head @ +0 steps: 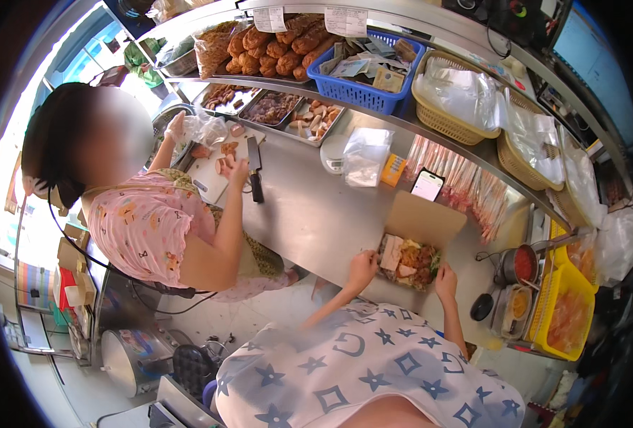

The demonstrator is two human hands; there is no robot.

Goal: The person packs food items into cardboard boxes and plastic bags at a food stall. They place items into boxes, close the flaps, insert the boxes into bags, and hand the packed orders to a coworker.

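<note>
An open cardboard takeaway box (426, 211) stands on the steel counter before me, its lid raised at the far side. Sliced pale meat loaf, shredded orange topping, browned meat and greens make up the food (410, 260) inside. My left hand (363, 268) has its fingers curled at the box's left edge. At the right edge, my right hand (446, 282) pinches the cardboard side. Beyond the lid lies a lit phone (428, 185), beside a row of wrapped pinkish sticks (455, 179).
A co-worker (150, 224) stands left at a white cutting board (209, 184) with a kitchen knife (255, 168). Behind are food trays (316, 120), a scale (333, 154) and a shelf with a blue basket of banknotes (367, 91). Yellow baskets (562, 315) and a red sauce pot (522, 265) stand right.
</note>
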